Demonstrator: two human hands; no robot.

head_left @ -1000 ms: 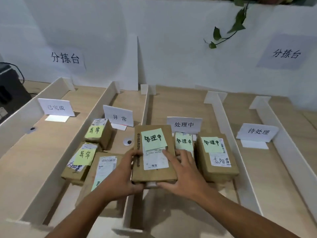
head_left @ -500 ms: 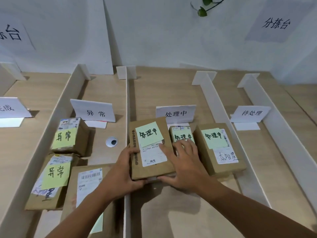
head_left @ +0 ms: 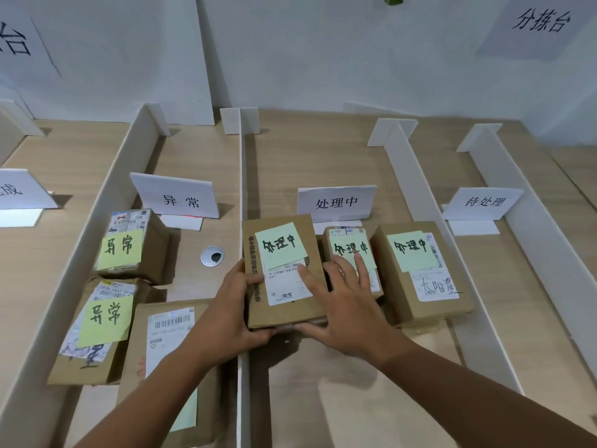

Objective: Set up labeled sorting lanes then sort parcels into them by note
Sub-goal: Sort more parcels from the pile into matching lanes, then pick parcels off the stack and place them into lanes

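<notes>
A flat brown parcel (head_left: 282, 305) with a green 处理中 note sits in the lane behind the 处理中 sign (head_left: 336, 203). My left hand (head_left: 231, 312) grips its left edge and near corner. My right hand (head_left: 345, 305) lies over its right side, fingers spread onto the small parcel (head_left: 350, 240) beside it. A third 处理中 parcel (head_left: 420, 276) rests at the right of that lane. In the 异常 lane, behind its sign (head_left: 176, 197), lie two parcels with yellow 异常 notes (head_left: 129, 244) (head_left: 97, 328) and a larger parcel (head_left: 168, 360) partly under my left arm.
White foam dividers (head_left: 240, 195) (head_left: 429, 227) (head_left: 529, 215) split the wooden table into lanes. A 待处理 sign (head_left: 483, 203) stands in the right lane, another sign (head_left: 19, 189) at far left. A round cable grommet (head_left: 212, 255) sits in the 异常 lane.
The view has shifted right and down toward the 处理中 lane. The parcel in both hands has come down from a raised position to the lane floor against the left divider.
</notes>
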